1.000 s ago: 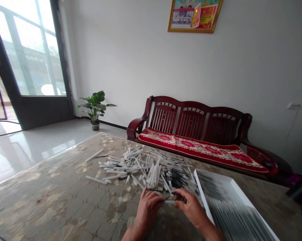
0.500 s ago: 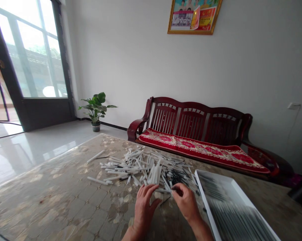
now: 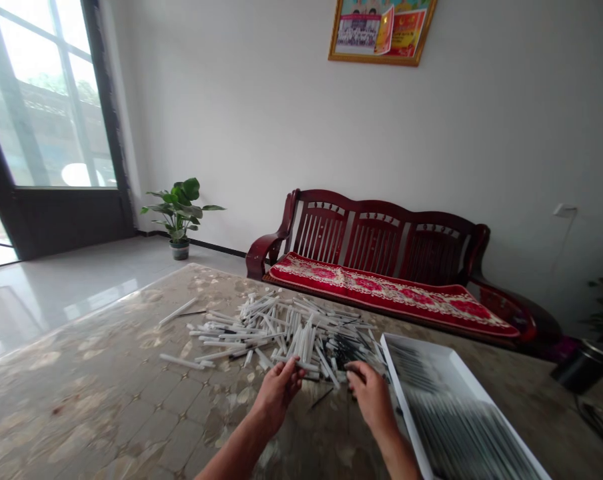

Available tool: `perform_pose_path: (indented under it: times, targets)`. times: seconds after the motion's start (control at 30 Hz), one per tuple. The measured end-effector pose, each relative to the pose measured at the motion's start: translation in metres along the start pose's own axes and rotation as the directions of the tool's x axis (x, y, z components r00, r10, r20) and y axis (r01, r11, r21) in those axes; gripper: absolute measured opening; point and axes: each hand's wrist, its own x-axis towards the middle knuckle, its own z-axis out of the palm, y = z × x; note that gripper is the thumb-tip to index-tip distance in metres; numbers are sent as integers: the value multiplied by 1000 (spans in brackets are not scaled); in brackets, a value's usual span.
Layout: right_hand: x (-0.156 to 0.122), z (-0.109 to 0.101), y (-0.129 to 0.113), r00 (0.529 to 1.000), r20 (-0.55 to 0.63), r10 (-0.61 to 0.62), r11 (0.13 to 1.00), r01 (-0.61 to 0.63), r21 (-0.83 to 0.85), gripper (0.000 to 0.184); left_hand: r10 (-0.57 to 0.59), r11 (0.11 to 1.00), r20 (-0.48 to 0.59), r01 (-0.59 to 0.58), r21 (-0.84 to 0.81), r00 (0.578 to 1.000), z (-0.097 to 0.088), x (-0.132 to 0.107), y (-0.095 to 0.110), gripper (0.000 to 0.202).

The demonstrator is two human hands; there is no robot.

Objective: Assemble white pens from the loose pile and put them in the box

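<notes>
At the near edge of a heap of white plastic tubes (image 3: pixel 276 327), on the marble-patterned surface (image 3: pixel 84 373), the left hand (image 3: pixel 277 393) is pinching 1 white tube (image 3: pixel 307 366) between its fingertips. The tube's long axis is running almost crosswise to the view, sloping slightly down toward the right hand (image 3: pixel 373 397), and the left hand is the nearer of the 2 hands to it. The right hand is curling its fingers just beside a cluster of dark rods (image 3: pixel 349 353) at the right end of the heap; whether it is pinching a rod cannot be determined. A loose black rod (image 3: pixel 322 398) is lying on the surface between the hands. A white tray (image 3: pixel 404 393), carrying blurred rows of dark rods, is sitting just right of the right hand. Compared with the frame 0.5 s earlier, the hands are standing farther apart, and no tube is now reaching the right hand's fingertips.
</notes>
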Motion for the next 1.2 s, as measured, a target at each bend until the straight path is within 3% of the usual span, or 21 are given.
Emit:
perform_pose_path:
  times: [0.07,0.17,0.3,0.47,0.57,0.7,0.83,0.97,1.2]
  targets:
    - [3,-21,16,999,-31,22,980,-28,-199,22,32,999,-10,-32,-32,999,-9,1,1,6]
    - [-4,-36,27,999,32,0,903,14,-429,21,70,993,-28,-72,-96,997,-21,2,-1,13]
    - [-20,-27,20,993,114,-14,829,76,-555,20,66,988,-23,-69,-138,998,-26,3,-3,13]
    - [-26,-16,19,992,120,-28,760,99,-642,18,82,986,-20,-84,-144,996,-24,3,-2,10]
    - [-22,-11,27,997,46,-57,826,73,-559,16,87,987,-38,-92,-130,995,-23,4,-3,9]
    - [-15,7,21,1000,-2,9,988,-10,-154,16,97,989,-21,-98,-111,995,-23,6,-6,8]
    - [-11,35,-4,996,7,84,976,-84,200,27,103,989,-12,-104,-101,995,-24,7,-8,7]
    - [-10,55,-22,998,-5,68,960,-64,273,27,122,988,1,-121,-91,993,-25,5,-9,8]
    - [-13,67,-25,999,3,45,966,-45,256,19,124,989,45,-120,-89,991,-24,4,-10,16]
